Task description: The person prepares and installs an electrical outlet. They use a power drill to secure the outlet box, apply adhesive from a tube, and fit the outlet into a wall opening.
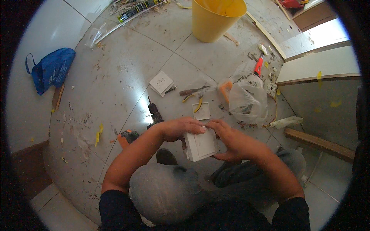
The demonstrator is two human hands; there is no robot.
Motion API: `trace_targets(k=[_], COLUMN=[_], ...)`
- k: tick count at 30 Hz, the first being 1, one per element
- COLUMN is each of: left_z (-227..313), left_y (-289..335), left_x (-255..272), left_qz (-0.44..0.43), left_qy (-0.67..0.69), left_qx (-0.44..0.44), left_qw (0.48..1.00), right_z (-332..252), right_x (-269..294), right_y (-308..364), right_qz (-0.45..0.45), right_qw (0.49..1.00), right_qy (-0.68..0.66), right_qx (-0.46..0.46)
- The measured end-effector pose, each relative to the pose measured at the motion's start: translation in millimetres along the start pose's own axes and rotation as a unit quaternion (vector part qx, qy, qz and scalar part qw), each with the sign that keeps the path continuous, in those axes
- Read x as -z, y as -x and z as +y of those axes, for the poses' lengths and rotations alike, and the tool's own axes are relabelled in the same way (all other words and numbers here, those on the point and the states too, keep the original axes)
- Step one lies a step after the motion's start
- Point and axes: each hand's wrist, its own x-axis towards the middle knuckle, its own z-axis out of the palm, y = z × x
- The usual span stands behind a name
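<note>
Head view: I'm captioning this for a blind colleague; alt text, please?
A person's left hand and right hand hold a white box over a littered tiled floor. A drill and yellow-handled pliers lie ahead, with a yellow bucket beyond and a blue bag at left.

With the box (pixel 202 146) between left hand (pixel 181 128) and right hand (pixel 230 141), the drill (pixel 153 111) lies left on the floor (pixel 115 88), pliers (pixel 200 102) beyond the box, a bag (pixel 249 102) right of them, a bucket (pixel 212 25) farther ahead.

Gap beyond hands (pixel 180 128) between drill (pixel 153 109) and pliers (pixel 199 104), plastic bag (pixel 248 101) obstacle rightward.
</note>
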Motion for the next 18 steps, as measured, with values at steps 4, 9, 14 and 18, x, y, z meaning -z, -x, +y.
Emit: trace_targets(k=[4,9,14,18], left_z=[-10,-13,-12,-3], left_y=[1,1,2,9], left_x=[12,11,12,-1], left_qz=[-0.047,-0.066,-0.093,-0.092], left_qy=[0.020,0.049,0.034,-0.006], left_qx=[-0.021,-0.048,-0.049,-0.076], left_qw=[0.998,0.996,0.994,0.993], right_z=[6,37,40,33], right_x=[2,-7,-22,-22], right_y=[1,-8,-15,-18], right_qz=[0.039,0.136,0.131,0.092], right_qw=[0.985,0.941,0.947,0.940], right_qy=[-0.166,-0.291,-0.280,-0.318], right_qx=[-0.005,-0.106,-0.083,-0.085])
